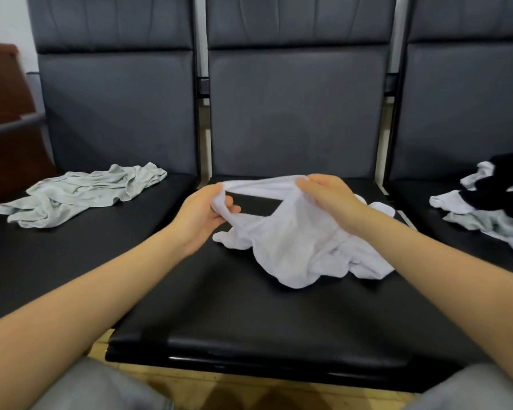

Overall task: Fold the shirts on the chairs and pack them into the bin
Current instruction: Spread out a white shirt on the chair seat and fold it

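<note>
- Three dark padded chairs [296, 113] in a row, seats facing the camera.
- White shirt [293, 238] crumpled on the middle seat, upper edge lifted.
- Grey shirt [80, 193] rumpled on the left seat.
- Heap of black, white and grey shirts [492, 199] on the right seat.
- Left hand [205, 214] pinching the white shirt's edge.
- Right hand [329, 196] gripping the same edge, fingers curled.
</note>
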